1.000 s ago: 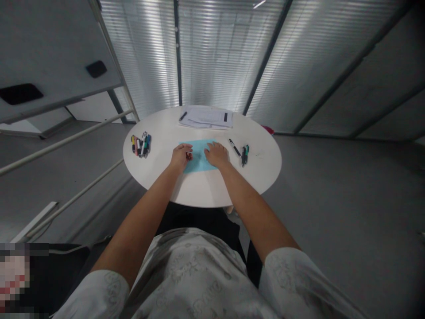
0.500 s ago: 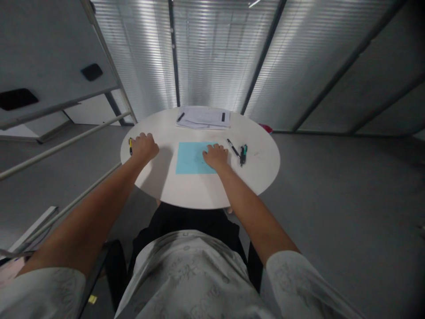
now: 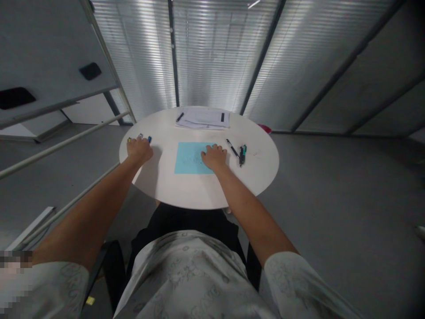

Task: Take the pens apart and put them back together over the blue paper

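Observation:
On the round white table [image 3: 186, 192] lies a light-blue sheet [image 3: 187, 158] with faint marks. My right hand [image 3: 214, 157] rests on the sheet's right part, fingers spread. At the table's left side my left hand [image 3: 140, 150] is over several small items, and its fingers partly hide them. A blue-ended item [image 3: 149, 139] shows beside its fingertips and a yellow one [image 3: 129, 140] at its left. Whether that hand grips any of them is not visible. Right of the sheet are a black-and-white pen [image 3: 232, 148] and a green-and-black pen [image 3: 245, 153] beside a dark one [image 3: 241, 156].
A stack of white papers [image 3: 202, 118] with a dark pen [image 3: 179, 117] on it sits at the table's far edge. A pale metal rail [image 3: 66, 144] runs along the left. Window blinds [image 3: 212, 57] stand behind the table.
My left hand has moved slightly left and lower toward the tabletop, and the blue-ended item now shows beside it. My right hand has stayed on the sheet.

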### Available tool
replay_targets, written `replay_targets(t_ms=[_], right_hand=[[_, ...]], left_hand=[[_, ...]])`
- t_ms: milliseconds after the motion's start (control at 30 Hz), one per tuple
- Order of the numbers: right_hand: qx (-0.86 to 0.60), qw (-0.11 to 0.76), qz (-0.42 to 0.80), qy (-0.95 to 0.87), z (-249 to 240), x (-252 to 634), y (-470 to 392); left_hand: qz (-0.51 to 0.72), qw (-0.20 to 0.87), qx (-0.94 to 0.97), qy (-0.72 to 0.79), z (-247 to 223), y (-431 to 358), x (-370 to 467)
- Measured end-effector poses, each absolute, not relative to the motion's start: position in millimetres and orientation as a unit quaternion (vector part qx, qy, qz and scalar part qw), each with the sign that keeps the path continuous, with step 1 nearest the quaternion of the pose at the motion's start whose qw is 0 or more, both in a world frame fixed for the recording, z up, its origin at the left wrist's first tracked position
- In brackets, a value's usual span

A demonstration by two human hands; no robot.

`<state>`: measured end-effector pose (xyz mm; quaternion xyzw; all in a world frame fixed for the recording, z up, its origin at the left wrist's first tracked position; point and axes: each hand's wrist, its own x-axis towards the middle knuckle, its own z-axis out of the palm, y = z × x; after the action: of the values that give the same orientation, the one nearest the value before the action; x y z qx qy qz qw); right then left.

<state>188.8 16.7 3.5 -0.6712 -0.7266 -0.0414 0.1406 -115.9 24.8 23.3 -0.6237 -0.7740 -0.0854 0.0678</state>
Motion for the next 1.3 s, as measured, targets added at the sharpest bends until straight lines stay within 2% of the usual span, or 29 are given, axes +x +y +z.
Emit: replay_targets(t_ms=[367, 600, 800, 967, 1033, 1133, 1200, 1300], right_hand=[[-0.672, 0.136, -0.049, -0.726, 2.5, 189.4, 15.6], [-0.673, 0.146, -0.048, -0.724, 1.3, 188.0, 14.9], [-0.686, 0.144, -0.017, -0.713, 4.2, 186.7, 13.3], [-0.694, 0.178, -0.009, -0.697, 7.4, 185.6, 11.2], [-0.708, 0.209, 0.0, -0.675, 10.1, 186.6, 12.7], [-0.725, 0.281, 0.033, -0.629, 13.7, 191.9, 20.1], [-0.713, 0.343, 0.1, -0.604, 14.3, 197.0, 27.9], [-0.631, 0.444, 0.276, -0.573, 12.4, 202.1, 38.7]], left_hand=[[-0.096, 0.039, -0.617, -0.78, 18.6, 28.3, -123.8], [-0.074, 0.063, -0.633, -0.768, 22.7, 29.0, -116.5], [-0.134, 0.001, -0.624, -0.77, 35.4, 34.0, -103.7], [-0.338, -0.117, -0.599, -0.717, 49.8, 37.0, -72.0], [-0.432, -0.204, -0.571, -0.668, 53.5, 35.3, -52.9], [-0.499, -0.339, -0.542, -0.585, 53.2, 30.2, -24.4], [-0.534, -0.41, -0.511, -0.535, 48.0, 26.5, -8.8], [-0.572, -0.494, -0.448, -0.477, 35.0, 22.4, 8.2]])
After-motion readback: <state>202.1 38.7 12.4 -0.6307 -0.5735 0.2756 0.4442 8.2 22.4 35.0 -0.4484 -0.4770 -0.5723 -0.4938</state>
